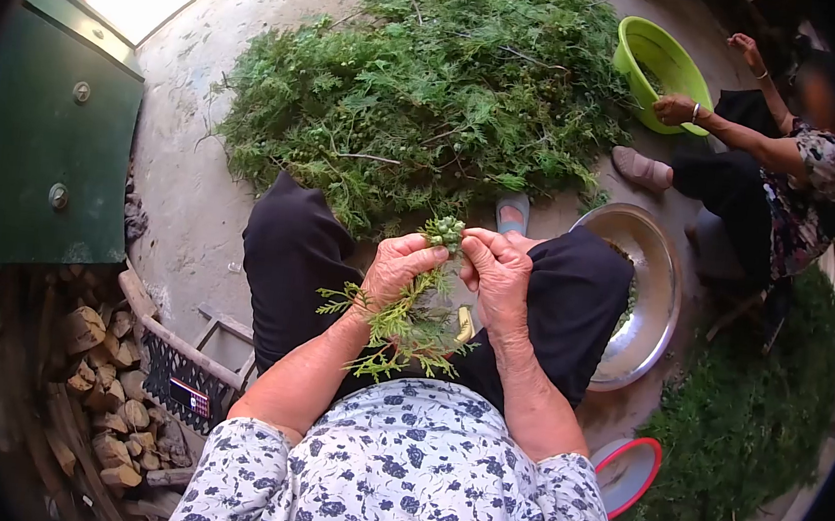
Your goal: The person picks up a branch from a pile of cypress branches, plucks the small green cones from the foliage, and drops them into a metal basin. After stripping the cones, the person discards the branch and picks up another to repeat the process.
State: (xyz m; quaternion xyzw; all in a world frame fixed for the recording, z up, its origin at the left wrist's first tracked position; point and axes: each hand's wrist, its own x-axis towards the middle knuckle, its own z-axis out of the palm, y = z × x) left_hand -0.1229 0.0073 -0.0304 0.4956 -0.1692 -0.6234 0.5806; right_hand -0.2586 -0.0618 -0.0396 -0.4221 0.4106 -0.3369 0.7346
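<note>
My left hand is closed around a leafy arborvitae sprig, whose flat green fronds hang down over the wrist toward my lap. At its top, a cluster of small round green cones pokes out above the thumb and fingers. My right hand meets the cluster from the right, thumb and forefinger pinched at its edge; the exact cone between them is mostly hidden. Both hands are held above my lap, between my knees.
Ahead lies a large heap of cut green branches. A metal basin with green bits stands by my right knee, a red-rimmed bowl behind it. Another person sits at a lime-green tub. Firewood is stacked left.
</note>
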